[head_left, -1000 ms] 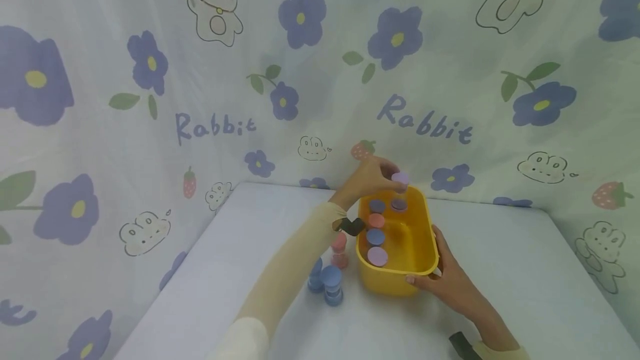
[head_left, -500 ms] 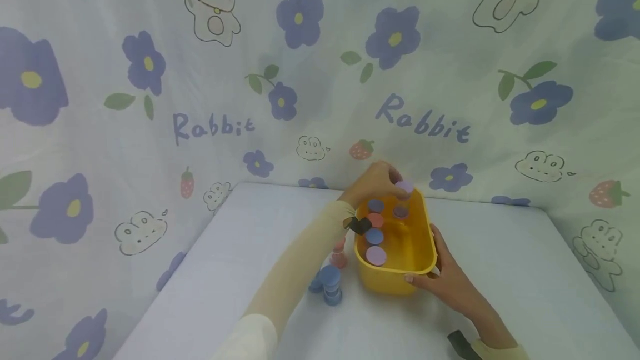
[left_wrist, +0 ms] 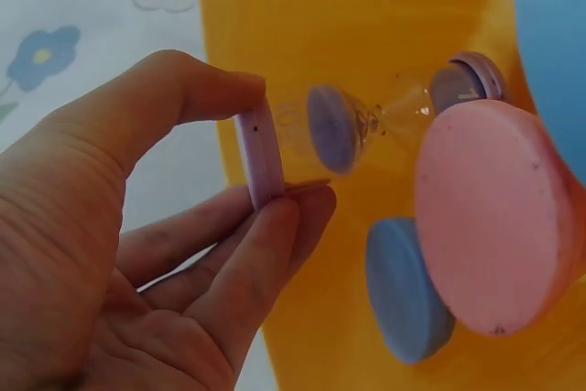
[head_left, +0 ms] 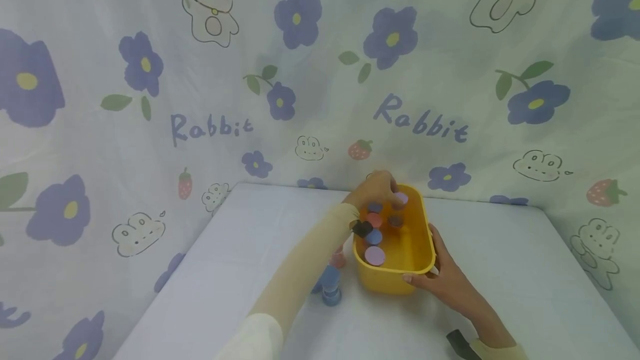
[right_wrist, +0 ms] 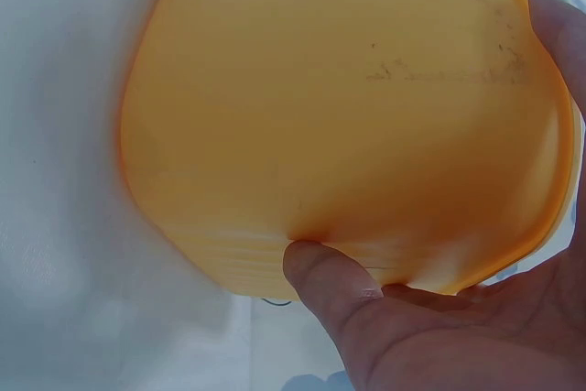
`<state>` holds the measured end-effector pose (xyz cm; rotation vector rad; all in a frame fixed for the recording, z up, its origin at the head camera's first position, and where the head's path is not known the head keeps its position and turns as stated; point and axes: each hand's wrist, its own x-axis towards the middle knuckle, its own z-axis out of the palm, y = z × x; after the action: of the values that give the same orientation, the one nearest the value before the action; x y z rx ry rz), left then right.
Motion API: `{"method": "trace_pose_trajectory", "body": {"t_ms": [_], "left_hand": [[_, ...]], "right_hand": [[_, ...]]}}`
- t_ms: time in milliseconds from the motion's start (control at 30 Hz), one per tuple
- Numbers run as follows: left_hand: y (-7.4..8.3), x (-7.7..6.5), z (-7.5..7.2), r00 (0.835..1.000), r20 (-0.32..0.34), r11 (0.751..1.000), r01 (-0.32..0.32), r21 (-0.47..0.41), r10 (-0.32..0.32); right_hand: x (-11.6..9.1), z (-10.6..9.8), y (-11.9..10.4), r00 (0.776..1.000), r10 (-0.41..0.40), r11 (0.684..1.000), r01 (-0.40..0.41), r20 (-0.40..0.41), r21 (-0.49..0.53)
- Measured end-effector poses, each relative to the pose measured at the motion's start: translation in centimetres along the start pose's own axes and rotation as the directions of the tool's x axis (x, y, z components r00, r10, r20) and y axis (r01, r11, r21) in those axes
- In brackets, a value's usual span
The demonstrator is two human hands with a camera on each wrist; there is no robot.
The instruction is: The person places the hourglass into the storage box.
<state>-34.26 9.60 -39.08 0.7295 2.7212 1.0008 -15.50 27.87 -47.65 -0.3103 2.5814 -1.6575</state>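
Note:
My left hand (head_left: pixel 378 189) pinches a purple hourglass (head_left: pixel 401 199) by its upper cap, thumb on one side and fingers on the other. In the left wrist view the glass with purple sand (left_wrist: pixel 335 130) hangs within the yellow bin (left_wrist: pixel 366 16). Along the bin's left side stand other hourglasses: a purple one (head_left: pixel 375 256), a blue one (head_left: pixel 373 236), a pink one (head_left: pixel 374 220) and a darker blue one (head_left: pixel 375 208). My right hand (head_left: pixel 445 281) grips the bin's near right corner, its thumb at the rim and a finger (right_wrist: pixel 334 286) against the outer wall.
Left of the bin, on the white table (head_left: pixel 240 238), stand a blue hourglass (head_left: pixel 331 285) and a pink hourglass (head_left: pixel 338 260); another blue one is partly hidden by the left sleeve (head_left: pixel 295 260). A printed rabbit-and-flower cloth (head_left: pixel 320 71) hangs behind the table.
My left hand has lowered the purple hourglass from above the far rim down into the far part of the bin. The right hand stays at the bin's corner.

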Motion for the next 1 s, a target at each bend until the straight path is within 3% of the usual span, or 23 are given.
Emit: {"method": "trace_pose_trajectory", "body": {"t_ms": [200,533,1000], "left_hand": [[0.0,0.2,0.5,0.999,0.019,0.999,0.035,0.027,-0.035],[-0.2,0.0,0.9,1.000,0.024,0.996,0.004,0.089,-0.006],[-0.1,0.1,1.3,0.997,0.068,0.991,0.016,0.136,-0.025]], "right_hand": [[0.0,0.0,0.2,1.000,-0.016,1.000,0.016,0.003,0.010],[-0.1,0.0,0.5,0.999,-0.054,0.999,0.054,0.006,-0.001],[-0.1,0.0,0.4,1.000,-0.020,0.999,0.019,-0.003,-0.036]]}}
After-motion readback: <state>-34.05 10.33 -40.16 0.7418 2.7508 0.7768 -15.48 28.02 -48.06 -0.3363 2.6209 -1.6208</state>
